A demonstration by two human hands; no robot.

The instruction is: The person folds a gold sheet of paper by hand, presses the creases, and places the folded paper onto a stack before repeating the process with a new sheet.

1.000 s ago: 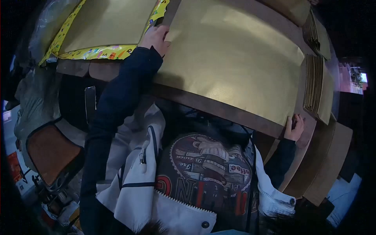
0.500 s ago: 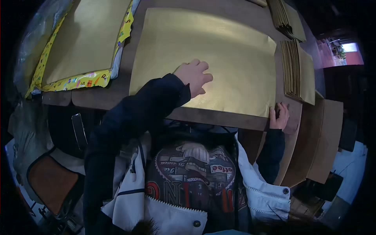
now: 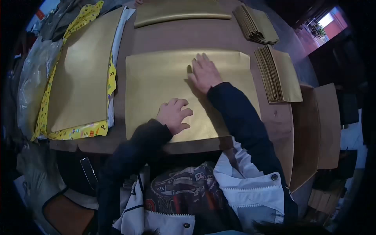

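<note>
A large gold-brown paper sheet lies on the table in front of me. My left hand rests on its lower middle, fingers spread and slightly bent, holding nothing. Farther up the sheet, toward its right part, my right hand is stretched out with its fingers apart and the palm down. The sheet's upper edge has a slight bend near the right corner.
On the left, a stack of brown sheets lies in torn yellow wrapping. Another rolled or folded sheet is at the far edge. Folded paper bundles stand right, above a cardboard box.
My right hand has moved from the table's near right corner up and left onto the sheet. The view has shifted, showing more of the table's far side.
</note>
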